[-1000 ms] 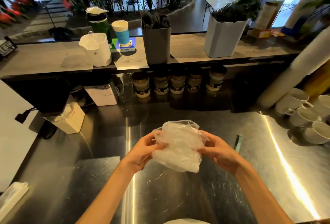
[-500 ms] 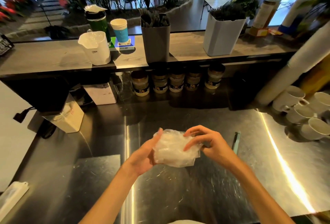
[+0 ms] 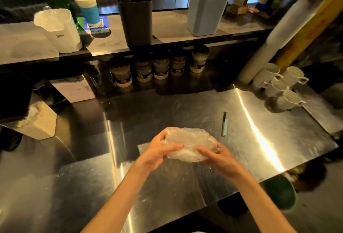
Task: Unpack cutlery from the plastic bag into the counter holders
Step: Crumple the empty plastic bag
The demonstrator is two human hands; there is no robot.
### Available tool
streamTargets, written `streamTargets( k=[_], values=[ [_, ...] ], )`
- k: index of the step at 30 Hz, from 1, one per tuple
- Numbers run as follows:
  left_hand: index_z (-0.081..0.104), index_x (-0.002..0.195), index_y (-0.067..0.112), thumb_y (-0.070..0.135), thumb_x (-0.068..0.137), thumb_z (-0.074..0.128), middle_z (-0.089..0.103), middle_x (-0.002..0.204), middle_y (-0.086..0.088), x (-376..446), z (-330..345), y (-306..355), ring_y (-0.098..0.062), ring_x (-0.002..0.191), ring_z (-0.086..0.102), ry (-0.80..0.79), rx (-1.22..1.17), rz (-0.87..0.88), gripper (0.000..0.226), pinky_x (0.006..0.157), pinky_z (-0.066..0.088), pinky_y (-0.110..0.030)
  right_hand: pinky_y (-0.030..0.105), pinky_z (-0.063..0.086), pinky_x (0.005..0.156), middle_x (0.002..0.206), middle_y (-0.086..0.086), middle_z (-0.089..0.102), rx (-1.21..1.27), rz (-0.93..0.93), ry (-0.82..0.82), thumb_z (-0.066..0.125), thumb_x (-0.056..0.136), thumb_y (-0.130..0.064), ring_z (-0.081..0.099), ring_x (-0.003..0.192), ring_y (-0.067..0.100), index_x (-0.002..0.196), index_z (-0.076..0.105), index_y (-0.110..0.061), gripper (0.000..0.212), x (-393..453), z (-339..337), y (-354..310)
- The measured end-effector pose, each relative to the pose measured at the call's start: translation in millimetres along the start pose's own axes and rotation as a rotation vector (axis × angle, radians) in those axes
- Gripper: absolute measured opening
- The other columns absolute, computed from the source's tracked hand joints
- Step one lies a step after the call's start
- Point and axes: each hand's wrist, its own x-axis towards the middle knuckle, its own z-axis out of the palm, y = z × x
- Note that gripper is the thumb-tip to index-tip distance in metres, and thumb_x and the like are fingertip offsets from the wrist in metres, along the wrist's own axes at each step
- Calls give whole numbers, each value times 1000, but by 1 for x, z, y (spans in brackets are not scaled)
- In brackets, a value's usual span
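Bag (image 3: 189,144) contents indiscernible

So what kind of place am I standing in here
Most likely a cafe or restaurant service counter: a steel worktop, white mugs lying on their sides, and cutlery holders on the raised shelf facing a seating area.

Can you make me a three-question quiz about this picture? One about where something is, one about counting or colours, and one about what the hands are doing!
1. Where is the dark holder?
A. on the raised shelf
B. on the floor
C. inside a mug

2. How many white mugs lie at the right?
A. one
B. four
C. nine

3. What are the hands doing?
A. hanging empty
B. both gripping the plastic bag
C. lifting a mug

Answers:
1 A: the dark holder stands on the shelf.
2 B: four mugs show.
3 B: left hand and right hand grip the plastic bag.
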Motion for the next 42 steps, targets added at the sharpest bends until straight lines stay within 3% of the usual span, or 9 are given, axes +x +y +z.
streamTargets(
  k=[5,12,18,22,27,31,35,37,42],
  values=[
    [60,129,17,25,86,71,70,112,-3,5,34,-7,-18,102,67,-192,71,-137,45,84,57,-39,19,58,64,95,1,79,-34,-33,291,78,82,-8,75,82,10,110,72,-10,28,-32,-44,15],
    [68,112,21,2,85,75,76,97,7,17,105,-57,-7,89,70,-126,131,-219,34,89,56,-36,26,60,72,101,10,77,53,40,313,79,69,-25,73,87,20,111,71,-3,48,-68,-112,41],
    [69,115,16,-8,79,75,75,97,-1,54,195,-81,-11,90,71,-124,209,-217,43,85,58,-36,23,62,71,103,7,77,404,79,322,67,86,-13,75,90,14,115,66,-4,30,-97,-210,58],
    [69,111,9,2,76,82,73,98,-6,87,280,-109,-20,94,70,-215,354,-226,38,86,57,-37,27,62,74,124,14,70,424,98,447,74,75,-14,72,102,22,128,61,-4,55,-114,-298,81],
    [65,114,14,26,84,80,72,105,-10,124,395,-162,-16,92,69,-365,486,-259,36,83,57,-31,28,57,79,103,4,72,404,157,574,70,89,-10,69,94,17,119,66,-8,30,-147,-415,110],
    [69,111,14,25,91,73,76,94,-4,157,468,-221,-9,85,70,-384,560,-362,23,77,54,-22,25,55,74,96,0,75,535,276,565,66,91,-32,71,85,10,125,66,-14,39,-160,-494,148],
    [66,103,5,8,90,73,71,82,-1,191,519,-284,-2,70,68,-310,628,-429,15,64,51,-16,55,54,97,128,11,69,903,393,566,72,75,-60,65,118,33,130,62,-24,66,-151,-553,199],
    [63,101,5,4,90,71,71,84,-6,208,539,-316,-7,69,68,-259,635,-480,14,62,53,-19,56,54,95,131,11,67,923,409,542,73,77,-54,65,117,34,132,57,-27,64,-141,-572,222],
    [55,102,12,4,85,76,67,92,-11,249,562,-381,-17,75,65,-184,717,-540,28,59,52,-20,28,55,70,123,7,71,684,459,692,76,88,-17,73,95,18,139,50,-24,58,-100,-600,280]
  ],
)
